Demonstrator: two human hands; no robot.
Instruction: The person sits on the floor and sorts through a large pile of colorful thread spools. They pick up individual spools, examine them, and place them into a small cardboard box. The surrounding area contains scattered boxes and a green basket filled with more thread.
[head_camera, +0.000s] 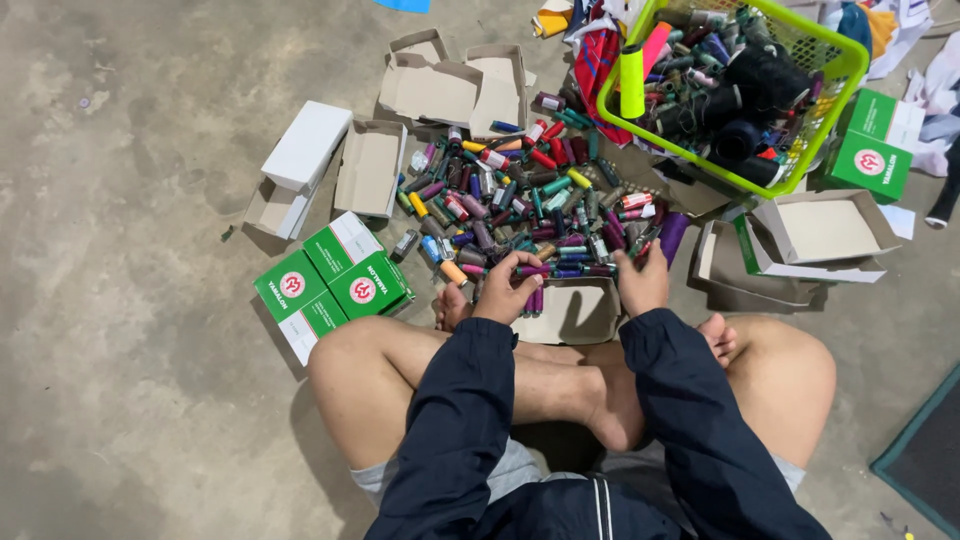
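Nearest to me: crossed bare legs and dark jacket sleeves, torso cut off by the bottom edge. Left hand (503, 288) is curled around a few purple thread spools (534, 298); fingers closed, count of spools unclear. Right hand (642, 283) is seen from the back, fingers bent into the edge of the spool pile (520, 195); I cannot tell whether it grips anything. Open cardboard box (575, 312) sits between the hands, its inside partly shadowed. Left of it, closed green boxes (335, 280). Beyond the pile, empty opened cartons (450, 88). Farthest, a lime-green basket (735, 80) tilted, holding dark cones and spools, its top cropped. Cloth behind it is hard to identify.
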